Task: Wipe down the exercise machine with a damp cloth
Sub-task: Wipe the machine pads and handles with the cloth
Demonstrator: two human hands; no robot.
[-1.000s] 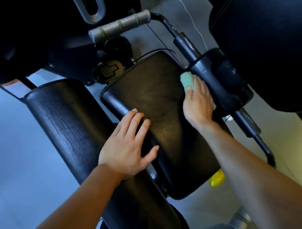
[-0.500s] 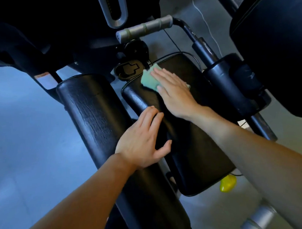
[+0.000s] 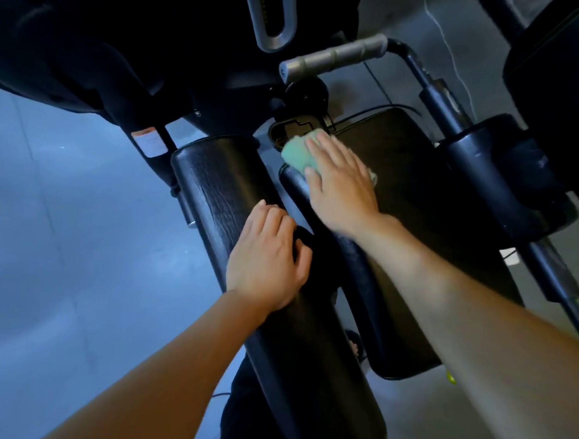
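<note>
We see the right hand [image 3: 338,184] lying flat, fingers straight and together, pressing a pale green cloth [image 3: 297,153] onto the far left corner of the wide black seat pad [image 3: 421,188]. Part of the cloth pokes out past the fingertips toward 11 o'clock, and a small bit shows by the little-finger side at 3 o'clock of the hand. The left hand [image 3: 266,253] rests palm-down on the long black roller pad [image 3: 215,189] that runs beside the seat pad at its 9 o'clock side; its fingers are gently bent over the pad's inner edge, and it holds nothing. At 12 o'clock from the cloth sits a dark plastic adjuster housing [image 3: 293,129], and above that a grey ribbed handle grip [image 3: 335,58] on a black bent bar. At 3 o'clock of the seat pad a thick black cylinder [image 3: 497,179] sits on a slanting post. The grey floor [image 3: 68,227] fills the left side.
</note>
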